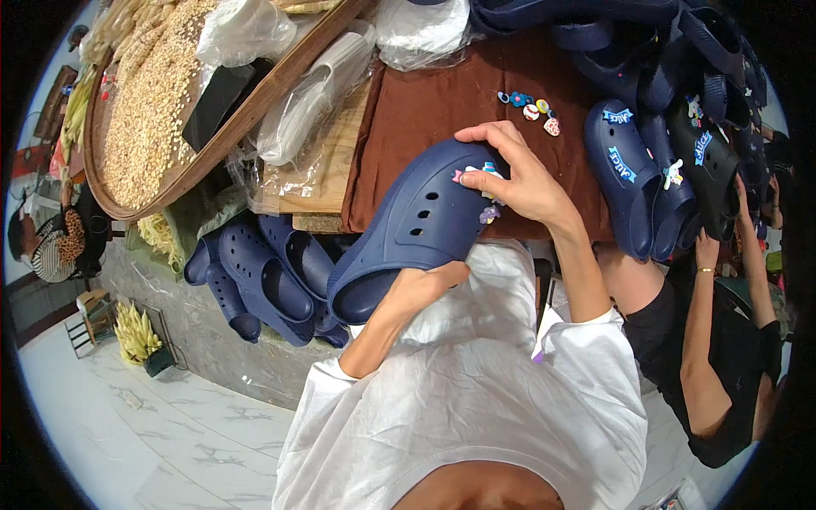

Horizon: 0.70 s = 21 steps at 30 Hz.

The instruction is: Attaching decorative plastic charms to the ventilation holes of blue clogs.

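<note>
Navy clog (408,225): held up at the centre of the clock that the other lines use, toe toward one, foot opening toward seven; smooth, matte, foam-like, oval holes through the upper, ridged along the side; its sole is out of sight
Charms on the toe: a pink bow, a white-and-blue figure (482,173) partly under the thumb, so its shape is hard to read, and a purple flower (489,214)
Right hand (527,178): at two o'clock, closed over the toe, thumb against the white-and-blue figure; some fingertips hidden
Left hand (425,289): at five o'clock, clamped on the clog beside the opening, apart from the right hand; most fingers hidden, inside or under it I cannot tell
Brown covering (416,110): at twelve, flat and cloth-like, partly behind the clog
Loose charms (535,110): between one and two, small, glossy, rounded
Decorated clogs (625,183): near three, with ribbon-shaped blue tags; those farther right overlap and darken at the rim
Navy heap (595,13): at two, straps and shells tangled, cut off above
Wrapped pale shoe (319,93): at eleven, blurred by crinkled clear plastic
Wooden-rimmed tray (280,93): at ten, curved, bearing pale grains (153,136); cut off above
Hanging clogs (259,276): at eight, overlapping, some mostly hidden
Co-worker (722,340): near four, black clothing, partly lost at the dark rim
</note>
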{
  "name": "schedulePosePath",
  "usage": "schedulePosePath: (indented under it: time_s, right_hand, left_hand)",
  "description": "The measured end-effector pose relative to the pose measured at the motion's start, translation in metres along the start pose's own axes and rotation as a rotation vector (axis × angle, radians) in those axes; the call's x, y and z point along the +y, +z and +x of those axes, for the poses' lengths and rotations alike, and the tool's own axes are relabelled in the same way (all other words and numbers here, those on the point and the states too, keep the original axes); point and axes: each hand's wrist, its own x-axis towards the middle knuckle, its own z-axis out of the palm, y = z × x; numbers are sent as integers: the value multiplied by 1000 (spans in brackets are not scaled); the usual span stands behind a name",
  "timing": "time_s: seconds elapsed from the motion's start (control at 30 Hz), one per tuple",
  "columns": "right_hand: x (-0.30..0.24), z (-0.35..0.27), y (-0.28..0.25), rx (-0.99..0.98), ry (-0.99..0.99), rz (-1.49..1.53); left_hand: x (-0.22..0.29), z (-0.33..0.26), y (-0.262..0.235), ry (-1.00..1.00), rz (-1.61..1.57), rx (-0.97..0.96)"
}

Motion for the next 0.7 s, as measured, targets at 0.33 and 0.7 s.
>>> schedulePosePath:
  time_s: [0.33,0.7]
  right_hand:
    - [-2,-4,3,11,-28,-82]
    - [7,-24,-1,-102,-47,145]
  left_hand:
    - [-6,3,-5,-1,151,-33]
    - [-25,-11,-9,146,-47,-125]
